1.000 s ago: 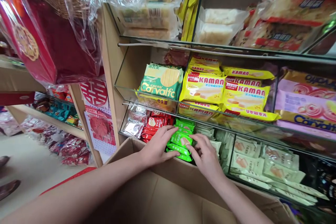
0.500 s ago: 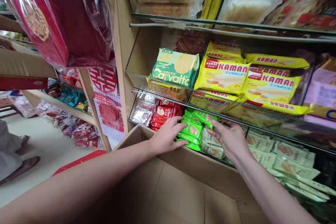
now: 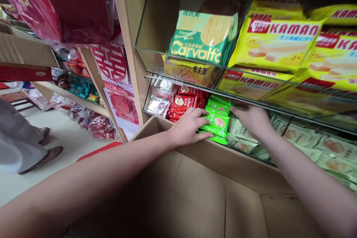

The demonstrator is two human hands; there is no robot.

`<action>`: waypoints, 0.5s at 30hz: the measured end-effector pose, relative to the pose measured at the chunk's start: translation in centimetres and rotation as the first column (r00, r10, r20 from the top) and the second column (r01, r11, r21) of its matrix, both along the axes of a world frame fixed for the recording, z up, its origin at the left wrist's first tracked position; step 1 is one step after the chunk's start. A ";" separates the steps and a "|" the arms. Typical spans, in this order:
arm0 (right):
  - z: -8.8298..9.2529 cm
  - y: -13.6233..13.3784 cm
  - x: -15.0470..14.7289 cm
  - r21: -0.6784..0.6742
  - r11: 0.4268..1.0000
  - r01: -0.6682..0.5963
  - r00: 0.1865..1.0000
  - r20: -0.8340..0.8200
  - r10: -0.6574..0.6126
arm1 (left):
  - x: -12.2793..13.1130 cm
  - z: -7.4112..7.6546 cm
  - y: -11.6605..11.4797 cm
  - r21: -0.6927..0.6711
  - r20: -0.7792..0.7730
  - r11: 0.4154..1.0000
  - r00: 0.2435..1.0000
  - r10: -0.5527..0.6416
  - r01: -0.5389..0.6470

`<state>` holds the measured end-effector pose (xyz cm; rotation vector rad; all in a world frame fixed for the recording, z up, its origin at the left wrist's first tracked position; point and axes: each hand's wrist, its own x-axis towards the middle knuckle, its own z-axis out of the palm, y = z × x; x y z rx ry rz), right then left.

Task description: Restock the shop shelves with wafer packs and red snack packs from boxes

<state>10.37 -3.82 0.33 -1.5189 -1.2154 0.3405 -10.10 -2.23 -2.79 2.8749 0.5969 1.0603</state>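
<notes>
My left hand (image 3: 192, 126) rests against the near left side of a pile of bright green wafer packets (image 3: 219, 119), its fingers apart and touching the wrappers. On the pile's other side, my right hand (image 3: 254, 119) reaches under the glass shelf edge. Its visible fingers stretch out to the pile's right edge, holding no packet that I can see; some fingertips are hidden. Red packets (image 3: 184, 101) lie left of the green pile, with silver packets (image 3: 158, 100) beyond them. Pale green packets (image 3: 242, 134) lie under and right of my right hand.
An open cardboard box (image 3: 212, 163) stands below my arms, against the shelf. Overhead, a glass shelf holds a Carvalfo packet (image 3: 203, 37) and yellow Kaman packets (image 3: 279, 42). A wooden upright (image 3: 129, 44) and a wrapped red bag (image 3: 80, 3) are at left. A person's leg (image 3: 19, 137) shows behind.
The view has moved closer and lower. The green packet that was at my right fingers now lies with the pile, and those fingers are at its edge. My left hand stays against the pile.
</notes>
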 end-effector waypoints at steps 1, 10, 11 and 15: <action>0.1 -0.3 0.2 -0.027 0.999 0.025 0.972 0.235 -0.018 | 0.0 0.0 0.0 0.001 0.002 1.000 1.000 -0.004 0.004; 1.1 -0.3 -1.6 -0.027 0.951 0.308 0.493 0.860 -0.135 | 0.2 -0.1 0.0 0.022 0.012 1.000 1.000 -0.015 0.014; 1.2 0.2 -1.7 -0.010 0.947 0.321 0.490 0.858 -0.156 | 0.2 -0.1 0.0 0.021 0.013 1.000 1.000 -0.013 0.013; 1.5 2.0 -1.6 -0.016 0.956 0.292 0.525 0.838 -0.147 | 0.1 -0.2 0.1 0.013 0.015 1.000 1.000 -0.009 0.009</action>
